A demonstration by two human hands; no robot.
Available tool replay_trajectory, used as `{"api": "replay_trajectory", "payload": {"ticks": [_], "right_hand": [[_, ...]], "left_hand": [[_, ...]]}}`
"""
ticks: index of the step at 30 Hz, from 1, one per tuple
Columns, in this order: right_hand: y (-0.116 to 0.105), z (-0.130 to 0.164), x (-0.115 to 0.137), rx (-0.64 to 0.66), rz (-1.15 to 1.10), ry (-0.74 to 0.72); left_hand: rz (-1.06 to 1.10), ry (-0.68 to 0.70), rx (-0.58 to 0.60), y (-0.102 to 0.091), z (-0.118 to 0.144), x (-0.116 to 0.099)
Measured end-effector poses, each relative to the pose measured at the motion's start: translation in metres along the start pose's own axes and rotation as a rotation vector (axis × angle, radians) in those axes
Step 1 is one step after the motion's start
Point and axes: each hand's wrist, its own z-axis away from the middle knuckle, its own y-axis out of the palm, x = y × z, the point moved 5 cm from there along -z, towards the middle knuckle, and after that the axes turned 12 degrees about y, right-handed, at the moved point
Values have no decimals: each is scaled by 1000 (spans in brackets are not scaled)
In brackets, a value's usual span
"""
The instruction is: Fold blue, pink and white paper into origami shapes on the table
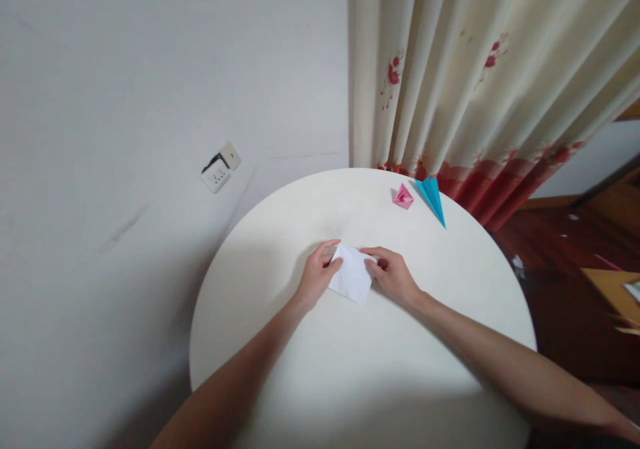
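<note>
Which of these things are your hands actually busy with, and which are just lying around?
In hand: white folded paper, pinched by left hand and right hand, on the round white table.

Lying about: pink folded paper, blue folded paper, flowered curtain, wall socket.

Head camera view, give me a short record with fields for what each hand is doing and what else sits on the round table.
surface: round white table, set against a pale wall
left hand: left hand grips the left edge of the folded white paper sheet
right hand: right hand pinches the sheet's right edge
paper state: partly folded, resting on the table between both hands
far edge: small pink folded paper figure beside a blue folded paper dart, apart from the hands
background: cream curtain with red flowers; white wall socket
</note>
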Motion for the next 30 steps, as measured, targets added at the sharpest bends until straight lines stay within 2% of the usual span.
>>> {"api": "replay_trajectory", "payload": {"ticks": [11,16,23,30], "right_hand": [[0,5,11,26,-3,-116],[1,2,5,8,13,12],[5,-3,-1,92,-72,115],[-10,-10,-4,-87,-273,244]], "left_hand": [[-5,-5,-12,0,-1,-1],[-26,-15,-18,0,0,-2],[-23,-2,-9,0,0,-1],[10,51,17,-1,-3,-1]]}}
